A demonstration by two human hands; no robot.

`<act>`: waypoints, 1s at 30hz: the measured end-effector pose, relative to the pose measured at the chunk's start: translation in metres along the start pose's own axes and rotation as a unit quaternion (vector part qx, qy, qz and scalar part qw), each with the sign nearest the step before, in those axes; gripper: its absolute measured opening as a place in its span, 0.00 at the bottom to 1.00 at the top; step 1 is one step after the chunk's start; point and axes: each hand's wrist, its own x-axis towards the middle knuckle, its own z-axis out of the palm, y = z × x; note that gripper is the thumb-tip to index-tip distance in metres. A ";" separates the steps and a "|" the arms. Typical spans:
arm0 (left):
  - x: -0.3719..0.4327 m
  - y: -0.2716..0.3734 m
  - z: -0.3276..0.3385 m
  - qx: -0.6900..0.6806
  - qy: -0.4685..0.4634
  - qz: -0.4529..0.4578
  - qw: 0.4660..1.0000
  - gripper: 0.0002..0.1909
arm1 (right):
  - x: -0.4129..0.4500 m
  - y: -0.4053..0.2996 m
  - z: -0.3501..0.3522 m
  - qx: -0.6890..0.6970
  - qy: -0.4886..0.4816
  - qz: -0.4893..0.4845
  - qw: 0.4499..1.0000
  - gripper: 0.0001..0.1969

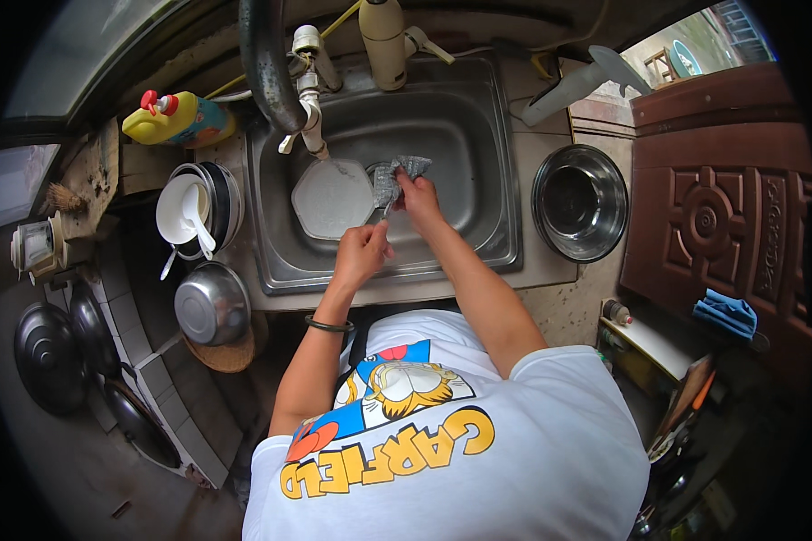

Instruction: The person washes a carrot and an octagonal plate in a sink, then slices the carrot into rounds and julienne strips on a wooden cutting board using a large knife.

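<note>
Over the stainless steel sink (470,145), my right hand (419,196) grips a crumpled grey patterned cloth (387,186). Just below and left of it, my left hand (363,251) has its fingers closed on a thin shiny utensil (387,209). The far end of this utensil goes into the cloth, so its kind cannot be made out. A white hexagonal plate (333,198) lies in the sink to the left of the cloth, beneath the spout of the white faucet (310,111). Part of the round drain shows behind the cloth.
Left of the sink stand stacked bowls (169,209) with a white spoon (196,215), a metal pot (212,304) and a yellow detergent bottle (176,120). A steel basin (580,203) sits on the right counter. A dark curved pipe (271,67) and a beige bottle (382,44) rise behind.
</note>
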 end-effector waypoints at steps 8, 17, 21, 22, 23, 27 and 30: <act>0.001 -0.003 -0.021 -0.045 0.088 0.004 0.995 0.28 | -0.001 0.006 0.024 0.191 0.005 -0.128 0.973 0.12; -0.010 0.010 -0.028 -0.008 0.194 0.038 0.980 0.29 | 0.015 0.002 0.090 -0.008 0.026 -0.007 1.000 0.17; 0.012 -0.016 -0.058 -0.004 0.257 0.021 0.966 0.30 | 0.029 0.018 0.119 0.159 -0.015 -0.017 0.987 0.14; 0.011 -0.019 -0.063 -0.007 0.254 0.008 0.967 0.31 | 0.027 0.019 0.123 0.163 -0.012 -0.034 0.986 0.13; 0.008 -0.023 -0.065 -0.009 0.257 0.007 0.966 0.31 | 0.026 0.019 0.128 0.167 -0.010 -0.051 0.985 0.12; -0.001 -0.019 -0.059 0.026 0.260 0.010 0.965 0.31 | 0.045 0.020 0.116 0.121 -0.026 -0.065 0.990 0.12; -0.001 -0.008 -0.057 0.065 0.271 0.029 0.960 0.29 | 0.058 0.029 0.109 -0.040 0.096 -0.099 0.990 0.22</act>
